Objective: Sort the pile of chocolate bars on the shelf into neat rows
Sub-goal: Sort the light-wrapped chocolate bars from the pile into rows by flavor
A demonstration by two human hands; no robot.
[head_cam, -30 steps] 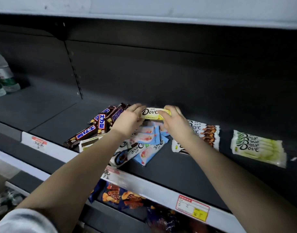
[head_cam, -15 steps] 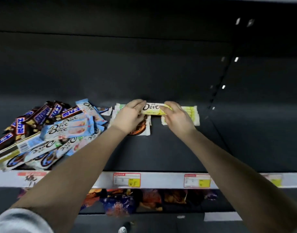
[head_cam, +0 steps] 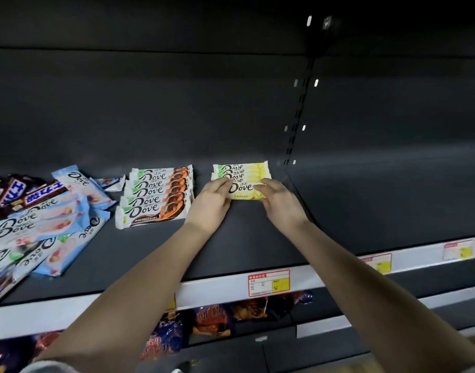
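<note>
Pinching a pale yellow foil-wrapped Dove bar [head_cam: 244, 191] by its two ends, the left hand [head_cam: 212, 200] and right hand [head_cam: 282, 203] have their fingers clamped on the wrapper, low at the dark grey metal shelf [head_cam: 244, 246]. Just beyond the fingertips lies a neat row of matching yellow bars [head_cam: 241, 170]. Left of the left fingers sits a tidy row of orange-and-brown Dove bars [head_cam: 155, 195]. Farther left, the jumbled pile of light blue and dark brown wrappers [head_cam: 42, 219] is unsorted, so I judge the job under half done.
</note>
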